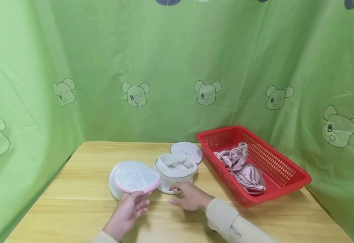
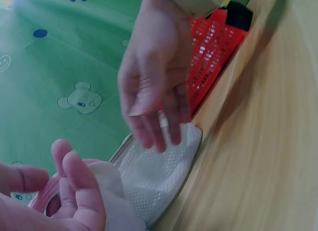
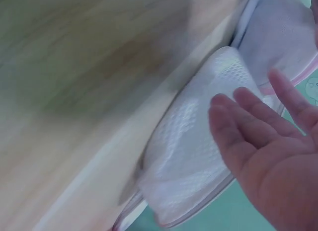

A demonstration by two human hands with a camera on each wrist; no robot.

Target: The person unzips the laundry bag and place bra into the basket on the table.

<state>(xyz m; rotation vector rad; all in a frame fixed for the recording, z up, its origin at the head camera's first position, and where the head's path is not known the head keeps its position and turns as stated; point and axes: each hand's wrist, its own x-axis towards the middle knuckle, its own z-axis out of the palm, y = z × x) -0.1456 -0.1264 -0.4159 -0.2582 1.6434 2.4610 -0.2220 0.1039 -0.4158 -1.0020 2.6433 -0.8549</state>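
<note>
Now pinches pink-rimmed bag [image 1: 136,177] with left hand [image 1: 127,211]. Holds right hand [image 1: 189,196] near white mesh bag [image 1: 166,180] with fingers loosely spread.

The person wears cream-coloured sleeves, the left sleeve [image 1: 104,238] showing only its end at the near side, the right sleeve [image 1: 249,231] having a broad cuff [image 1: 220,214] and small dark lettering [image 1: 235,231] just behind it.

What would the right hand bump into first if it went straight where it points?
Most likely the right hand would meet the side of the open bag. Depth is unclear, though: if it passed just in front, the pink-edged bag looks next in line.
</note>
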